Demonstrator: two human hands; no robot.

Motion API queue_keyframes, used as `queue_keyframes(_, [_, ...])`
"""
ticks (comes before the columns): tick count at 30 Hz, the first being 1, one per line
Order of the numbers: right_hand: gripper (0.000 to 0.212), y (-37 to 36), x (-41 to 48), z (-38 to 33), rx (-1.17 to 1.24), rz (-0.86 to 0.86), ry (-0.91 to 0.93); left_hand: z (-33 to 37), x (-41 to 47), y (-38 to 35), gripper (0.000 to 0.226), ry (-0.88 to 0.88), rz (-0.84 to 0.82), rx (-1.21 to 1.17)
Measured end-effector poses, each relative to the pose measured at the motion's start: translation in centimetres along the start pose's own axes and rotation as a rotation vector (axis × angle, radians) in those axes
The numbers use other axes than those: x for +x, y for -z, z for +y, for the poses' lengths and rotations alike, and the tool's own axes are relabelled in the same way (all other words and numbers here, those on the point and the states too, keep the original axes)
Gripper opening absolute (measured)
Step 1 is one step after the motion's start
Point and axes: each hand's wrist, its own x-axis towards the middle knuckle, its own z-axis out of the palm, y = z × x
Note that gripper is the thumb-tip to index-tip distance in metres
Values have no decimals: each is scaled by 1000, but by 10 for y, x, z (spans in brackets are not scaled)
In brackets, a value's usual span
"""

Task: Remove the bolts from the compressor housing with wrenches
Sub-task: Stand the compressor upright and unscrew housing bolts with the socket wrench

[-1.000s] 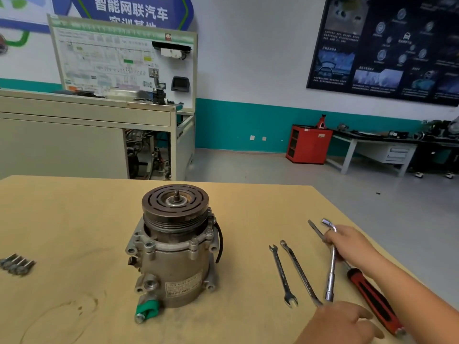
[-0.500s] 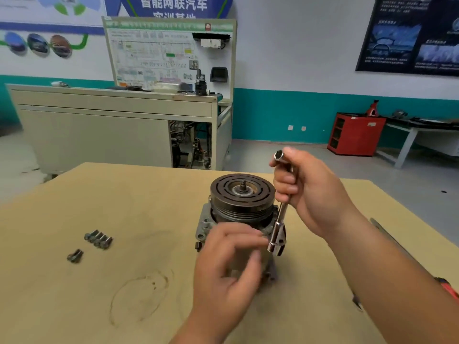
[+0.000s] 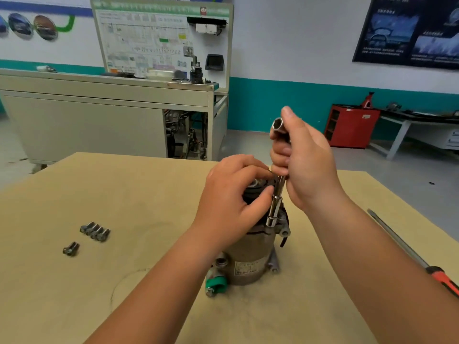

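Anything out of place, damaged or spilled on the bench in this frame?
Nothing serious. One loose bolt lies apart from the row of bolts, and a faint ring-shaped mark stains the table. The compressor stands upright.
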Motion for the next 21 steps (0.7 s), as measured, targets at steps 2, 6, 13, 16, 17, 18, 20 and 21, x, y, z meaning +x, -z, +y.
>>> queue_keyframes(2, [38, -2, -1, 2, -25, 7, 13, -1, 4, -4, 25, 12, -27, 0])
queue_keyframes(6, [42, -2, 3, 5, 13, -41, 9, -5, 8, -3, 34, -75, -130, -57])
queue_keyframes(13, [46, -2, 12, 7, 105, -240, -116, -17, 13, 0, 30, 15, -208, -173])
queue_keyframes(16, [46, 3, 14, 7, 213, -433, -200, -21, 9, 0, 30, -102, -187, -158])
queue_keyframes(17, [45, 5, 14, 7, 237, -490, -223, -23, 7, -1, 31, -148, -163, -124])
queue_keyframes(18, [44, 7, 15, 7, 255, -537, -247, -25, 6, -3, 33, -175, -135, -88])
queue_keyframes(20, [45, 10, 16, 7, 289, -603, -271, -26, 5, -6, 33, -177, -96, -44])
queue_keyframes(21, [45, 12, 16, 7, 306, -623, -274, -25, 4, -8, 33, -171, -88, -34])
